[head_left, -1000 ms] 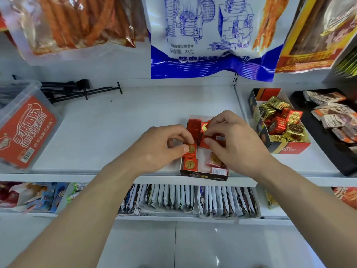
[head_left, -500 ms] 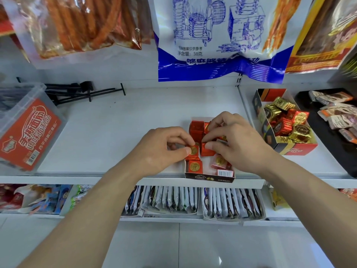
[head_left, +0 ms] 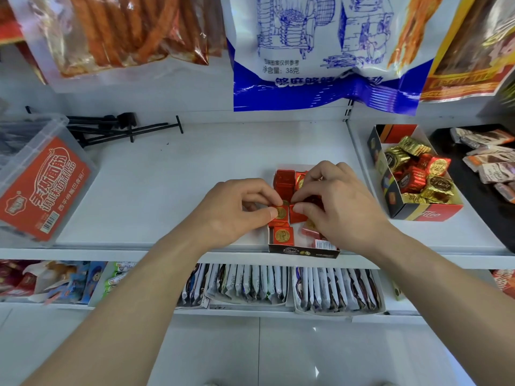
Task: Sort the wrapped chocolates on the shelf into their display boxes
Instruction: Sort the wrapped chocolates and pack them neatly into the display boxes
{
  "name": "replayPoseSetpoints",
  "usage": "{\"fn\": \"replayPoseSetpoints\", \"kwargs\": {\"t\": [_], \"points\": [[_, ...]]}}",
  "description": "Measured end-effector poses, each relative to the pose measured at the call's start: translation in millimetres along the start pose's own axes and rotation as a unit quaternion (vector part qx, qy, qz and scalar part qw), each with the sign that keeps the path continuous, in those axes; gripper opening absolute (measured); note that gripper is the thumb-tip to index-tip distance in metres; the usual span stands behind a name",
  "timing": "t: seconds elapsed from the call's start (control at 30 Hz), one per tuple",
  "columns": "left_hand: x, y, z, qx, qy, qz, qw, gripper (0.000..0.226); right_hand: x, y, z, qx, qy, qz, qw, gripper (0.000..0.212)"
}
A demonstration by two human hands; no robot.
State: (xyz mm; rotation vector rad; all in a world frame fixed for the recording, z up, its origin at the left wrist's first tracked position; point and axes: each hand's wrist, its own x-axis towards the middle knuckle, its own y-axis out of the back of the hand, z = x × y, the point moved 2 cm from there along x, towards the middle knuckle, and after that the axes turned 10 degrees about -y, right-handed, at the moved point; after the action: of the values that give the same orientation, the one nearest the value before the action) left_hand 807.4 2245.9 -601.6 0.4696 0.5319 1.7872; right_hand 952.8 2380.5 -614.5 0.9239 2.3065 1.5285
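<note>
Both hands work over a small open display box (head_left: 303,251) that stands at the front edge of the white shelf (head_left: 181,176), at 6 o'clock on its surface. The left hand (head_left: 237,211) has its fingers curled and pinches a red wrapped chocolate with a gold seal (head_left: 281,213) between thumb and forefinger, at the box's left side. The right hand (head_left: 340,207), also curled, pinches a second red chocolate (head_left: 296,215) just beside the first, the two pieces touching. More red chocolates stand at the box's 12 o'clock end (head_left: 284,182), and another sealed piece (head_left: 282,235) lies flat at its 7 o'clock corner. At 2 o'clock from this box, well apart, a larger display box (head_left: 426,214) holds a loose heap of gold and red chocolates (head_left: 412,162). A black tray (head_left: 473,196) of brown wrapped bars lies at 3 o'clock beyond it. A clear tub with a red label (head_left: 41,179) sits at 9 o'clock, and black pegs (head_left: 111,129) lie at 10 o'clock.
</note>
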Motion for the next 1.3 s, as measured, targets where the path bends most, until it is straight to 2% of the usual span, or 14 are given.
{"fn": "replayPoseSetpoints", "kwargs": {"t": [0.4,0.57,0.77,0.87,0.97,1.07,1.3], "points": [[-1.1,-2.5,0.7,0.018,-0.011,0.013,1.0,0.014,0.6,8.4,2.3,-0.018,-0.034,0.027,0.999,0.014],[0.6,-0.8,3.2,0.029,-0.005,0.008,1.0,0.013,0.7,10.9,3.8,0.007,-0.039,-0.022,0.999,0.017],[2.2,-1.5,3.7,0.047,-0.033,0.014,0.998,0.015,7.3,15.0,8.3,0.063,-0.049,-0.003,0.997,0.018],[-0.9,-3.7,1.8,0.04,-0.014,0.033,0.999,0.015,16.6,13.9,4.8,0.004,-0.024,-0.042,0.999,0.016],[-4.4,-8.8,0.7,0.02,-0.003,0.061,0.998,0.014,21.3,9.8,8.1,0.059,-0.043,-0.093,0.993,0.014],[-5.2,-12.8,0.7,0.001,0.005,0.084,0.996,0.013,20.3,8.3,13.6,0.115,-0.047,-0.058,0.991,0.015],[-0.8,-10.1,-0.4,-0.043,0.041,0.111,0.992,0.01,23.0,11.8,10.4,0.124,-0.059,-0.027,0.99,0.02]]}}
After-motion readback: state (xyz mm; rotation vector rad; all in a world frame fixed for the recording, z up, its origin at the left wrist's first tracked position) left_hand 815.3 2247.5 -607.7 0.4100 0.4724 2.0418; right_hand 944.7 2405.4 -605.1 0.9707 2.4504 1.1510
